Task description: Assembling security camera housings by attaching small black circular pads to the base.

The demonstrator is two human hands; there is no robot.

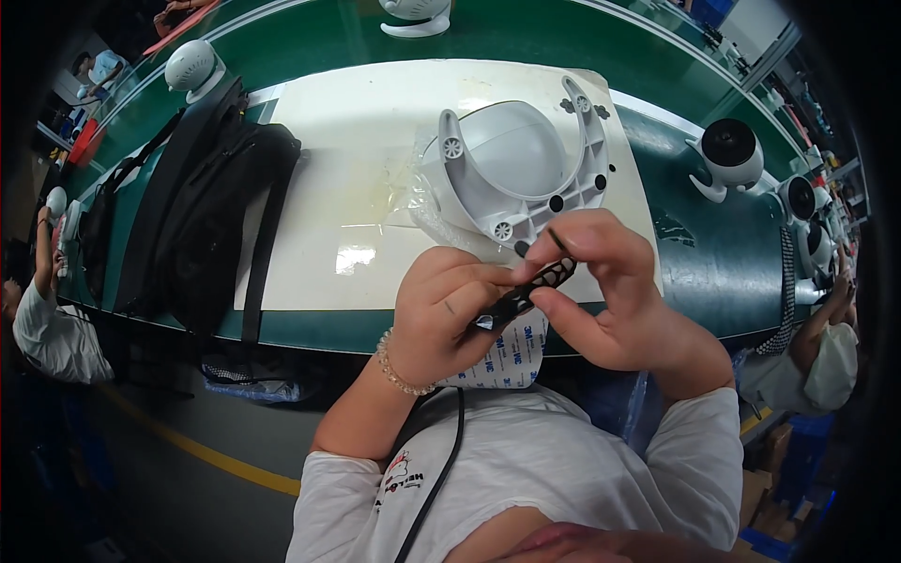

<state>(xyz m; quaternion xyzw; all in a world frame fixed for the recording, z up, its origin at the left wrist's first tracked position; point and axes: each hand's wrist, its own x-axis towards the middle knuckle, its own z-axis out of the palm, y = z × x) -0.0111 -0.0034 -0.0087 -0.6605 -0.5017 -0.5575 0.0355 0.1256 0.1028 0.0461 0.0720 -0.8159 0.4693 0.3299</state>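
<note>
My left hand (436,305) is closed on a folded sheet of black adhesive pads (554,275), which has cut-out holes along its edge. Its printed white and blue backing paper (514,364) hangs below my fingers. My right hand (605,291) curls around the sheet's far end, thumb close to its edge, with a small black adhesive pad (557,241) seen edge-on at its fingers. Just beyond both hands lies a white plastic base (483,208) with two upright arms, underside up. Several round black pads sit on its rim, and clear plastic wrap is beside it.
All this lies on a cream board (347,188) over a green bench (319,42). A black bag (202,206) with straps covers the left side. White rounded devices stand at the far left (194,70), far middle (413,17) and right (730,155). Other people work at both sides.
</note>
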